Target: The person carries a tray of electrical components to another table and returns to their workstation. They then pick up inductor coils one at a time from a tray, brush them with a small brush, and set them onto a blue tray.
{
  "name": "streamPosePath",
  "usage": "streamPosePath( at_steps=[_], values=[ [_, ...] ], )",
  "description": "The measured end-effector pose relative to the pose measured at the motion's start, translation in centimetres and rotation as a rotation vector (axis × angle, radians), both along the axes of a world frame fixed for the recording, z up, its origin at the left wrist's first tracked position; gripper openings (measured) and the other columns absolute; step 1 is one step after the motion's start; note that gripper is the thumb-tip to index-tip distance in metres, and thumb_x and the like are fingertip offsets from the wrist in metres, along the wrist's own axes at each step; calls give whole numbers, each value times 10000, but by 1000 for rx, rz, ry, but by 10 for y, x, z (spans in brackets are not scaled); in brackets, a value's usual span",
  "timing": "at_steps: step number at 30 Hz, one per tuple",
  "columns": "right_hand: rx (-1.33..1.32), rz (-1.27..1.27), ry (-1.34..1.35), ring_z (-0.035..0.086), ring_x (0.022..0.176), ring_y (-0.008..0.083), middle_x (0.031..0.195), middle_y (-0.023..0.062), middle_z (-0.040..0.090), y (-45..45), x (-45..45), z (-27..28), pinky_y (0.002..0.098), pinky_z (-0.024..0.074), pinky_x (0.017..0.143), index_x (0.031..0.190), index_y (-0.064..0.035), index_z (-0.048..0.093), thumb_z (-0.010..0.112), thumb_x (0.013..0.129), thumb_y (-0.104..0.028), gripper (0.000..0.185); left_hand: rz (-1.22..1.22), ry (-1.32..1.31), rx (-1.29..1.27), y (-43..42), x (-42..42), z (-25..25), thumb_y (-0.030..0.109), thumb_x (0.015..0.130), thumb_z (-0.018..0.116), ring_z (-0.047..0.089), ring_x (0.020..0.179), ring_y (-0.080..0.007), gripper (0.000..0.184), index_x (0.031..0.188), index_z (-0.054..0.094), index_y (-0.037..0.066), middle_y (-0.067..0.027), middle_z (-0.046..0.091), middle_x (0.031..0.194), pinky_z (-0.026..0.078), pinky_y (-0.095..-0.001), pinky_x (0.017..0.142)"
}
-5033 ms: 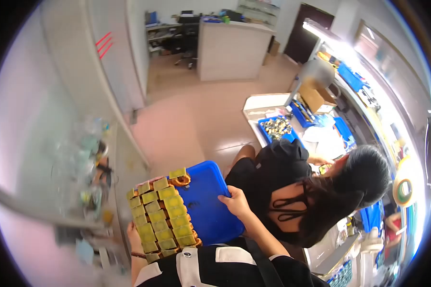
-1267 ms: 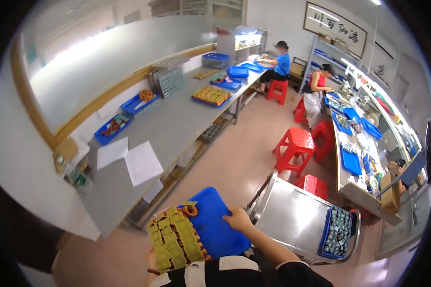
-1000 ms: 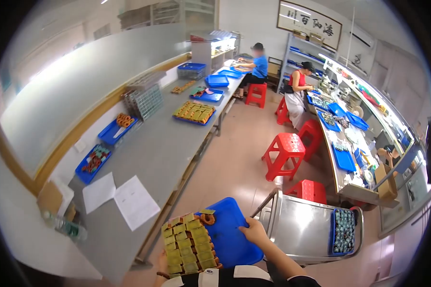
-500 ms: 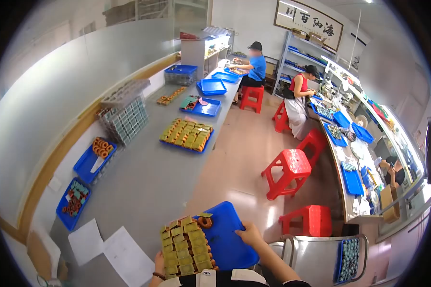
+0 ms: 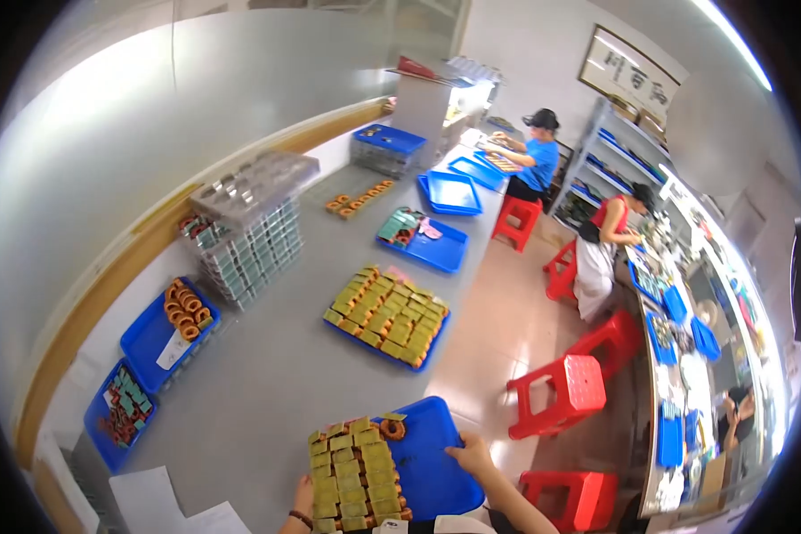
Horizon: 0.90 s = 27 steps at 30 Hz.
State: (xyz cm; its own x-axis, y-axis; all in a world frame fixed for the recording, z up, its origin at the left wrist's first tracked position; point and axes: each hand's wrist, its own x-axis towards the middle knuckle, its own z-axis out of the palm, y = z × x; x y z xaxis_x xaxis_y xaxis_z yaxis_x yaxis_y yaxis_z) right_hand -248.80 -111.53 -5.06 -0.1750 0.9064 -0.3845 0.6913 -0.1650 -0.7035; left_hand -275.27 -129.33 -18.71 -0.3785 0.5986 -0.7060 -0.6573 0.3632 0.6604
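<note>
A blue tray (image 5: 434, 465) is held low in front of me, near the edge of the grey table. Rows of yellow-green square pieces with orange-brown rings (image 5: 351, 476) fill its left part; one loose ring (image 5: 392, 430) sits beside them, and the right part is bare blue. My right hand (image 5: 473, 456) is closed on the tray's right rim, thumb on top. At the left side, my left hand (image 5: 303, 494) grips the tray, its fingers mostly hidden by the pieces and tray.
Another filled tray (image 5: 429, 353) lies ahead on the grey table (image 5: 267, 383). Stacked clear boxes (image 5: 254, 245) and blue trays (image 5: 142, 360) line the left wall. Red stools (image 5: 561, 396) stand right. Two people (image 5: 536, 160) sit working farther off. White papers (image 5: 147, 503) lie near left.
My view has shifted, and the table's far tray and the clear boxes appear closer. The held tray stays in both hands with its pieces in the same layout.
</note>
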Motion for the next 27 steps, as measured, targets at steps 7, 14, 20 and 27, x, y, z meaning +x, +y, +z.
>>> streamPosePath(
  at_steps=[7,14,20,27],
  values=[
    [-185,65,148,542,631,118,725,39,607,75,-44,-98,267,442,586,867,2,612,636,733,-79,158,97,75,-164,10,-42,-78,251,886,466,569,725,-167,266,966,511,1,-71,578,863,476,-310,649],
    [-428,-123,351,547,630,117,753,49,608,104,-54,-127,261,448,588,940,6,571,619,774,-111,208,13,269,-222,88,-76,-49,252,893,458,533,731,-133,249,902,538,17,-40,575,827,445,-279,643],
    [-485,-73,226,561,643,139,777,60,613,118,-44,-133,253,451,555,999,-2,541,599,791,-109,241,-264,599,-239,162,-120,-93,229,901,446,480,713,-104,235,880,528,11,-26,552,773,417,-266,647],
    [-743,174,283,561,731,146,926,83,535,101,-22,-187,248,481,529,1178,-35,342,542,785,-6,442,-359,603,-213,237,-159,-78,197,871,503,411,591,-101,220,779,524,-2,-28,475,615,385,-276,566]
  ],
)
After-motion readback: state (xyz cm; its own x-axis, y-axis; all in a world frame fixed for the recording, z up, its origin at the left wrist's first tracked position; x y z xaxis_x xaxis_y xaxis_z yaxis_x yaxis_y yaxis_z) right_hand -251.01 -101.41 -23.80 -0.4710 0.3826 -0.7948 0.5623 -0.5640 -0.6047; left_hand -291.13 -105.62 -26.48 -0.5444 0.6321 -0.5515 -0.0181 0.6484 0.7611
